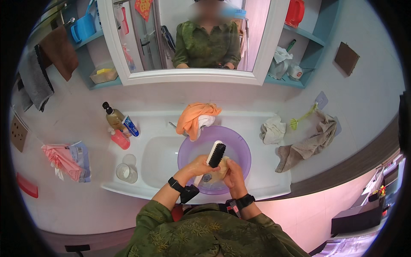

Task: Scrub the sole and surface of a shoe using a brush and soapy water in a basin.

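Over a purple plastic basin (183, 154) standing in the white sink, my left hand (199, 166) grips a scrubbing brush (216, 154) with a white back and black bristles. The bristles are turned to the right and upward. My right hand (235, 176) pinches a pale yellowish item (223, 167), perhaps cloth; its exact kind cannot be told. My left fingertips are close to that item. Some water seems to lie in the basin, and a round drain-like disc (207, 177) shows at its bottom. An orange cloth (191, 120) hangs over the faucet behind the basin, with a white cloth (206, 120) against it.
Left on the sink ledge are a pump bottle (115, 119), a pink bottle (120, 140), a blue tube (131, 126) and a glass cup (126, 173). Right are a crumpled whitish cloth (274, 130) and a hanging grey-brown towel (308, 147). A mirror cabinet (192, 77) is above.
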The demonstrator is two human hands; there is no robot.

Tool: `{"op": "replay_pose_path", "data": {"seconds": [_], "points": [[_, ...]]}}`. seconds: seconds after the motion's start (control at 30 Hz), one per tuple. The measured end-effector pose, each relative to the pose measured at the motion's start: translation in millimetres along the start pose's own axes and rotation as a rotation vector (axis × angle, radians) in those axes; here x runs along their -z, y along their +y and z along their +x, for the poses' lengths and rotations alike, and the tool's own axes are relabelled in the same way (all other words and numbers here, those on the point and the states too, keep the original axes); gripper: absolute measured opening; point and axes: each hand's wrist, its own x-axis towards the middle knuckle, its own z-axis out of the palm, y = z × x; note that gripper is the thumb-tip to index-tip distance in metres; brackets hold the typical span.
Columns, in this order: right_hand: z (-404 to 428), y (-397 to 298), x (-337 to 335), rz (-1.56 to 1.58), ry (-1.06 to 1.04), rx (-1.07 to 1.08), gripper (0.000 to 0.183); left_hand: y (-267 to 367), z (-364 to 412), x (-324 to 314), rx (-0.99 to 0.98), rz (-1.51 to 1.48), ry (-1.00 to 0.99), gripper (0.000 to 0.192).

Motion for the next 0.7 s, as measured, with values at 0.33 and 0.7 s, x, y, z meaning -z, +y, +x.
{"op": "replay_pose_path", "data": {"seconds": [0.33, 0.7], "points": [[1, 11, -5, 0.073, -0.062, -0.072, 0.025, -4, 1, 14, -0.076, -0.063, -0.098, 0.035], [20, 33, 13, 0.014, 0.127, 0.101, 0.019, -17, -5, -5, -0.100, 0.249, 0.332, 0.055]]}}
